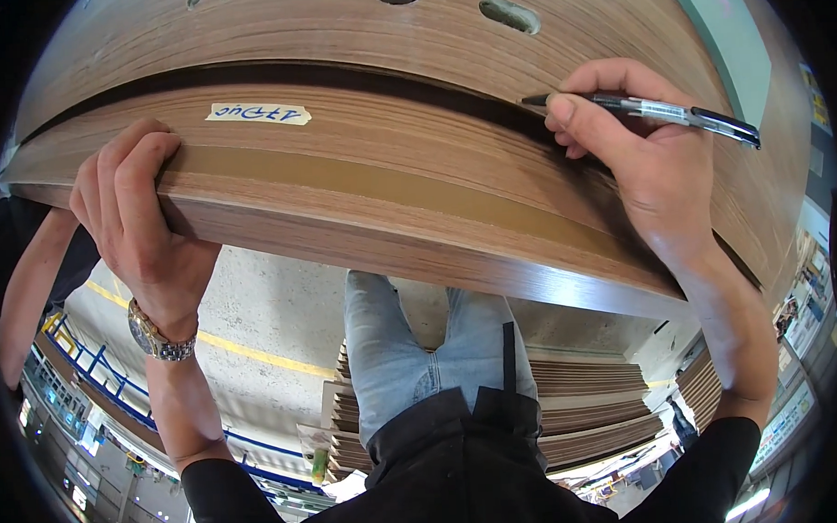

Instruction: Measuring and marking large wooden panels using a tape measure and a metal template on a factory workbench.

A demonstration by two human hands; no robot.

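Note:
My right hand (659,165) pinches a ballpoint pen (667,112) with a clear barrel and black ends. The pen's tip points left, close to the edge of a large wood-grain panel (337,29); I cannot tell whether it touches. Nearer to me lies a narrower wood-grain board (359,139) with a gold-brown strip along it, and a dark gap runs between the two. My left hand (140,211) is closed over this board's near edge, fingers on top, the thumb hidden. A cream tape label (259,114) with blue handwriting sticks to the board beside those fingers.
Another person's arm (37,284) is at the far left, by the board's end. A pale green strip (729,43) lies on the large panel, which has several cut-out holes. Stacked boards (594,394) stand behind my legs, and a blue rail (99,365) runs lower left.

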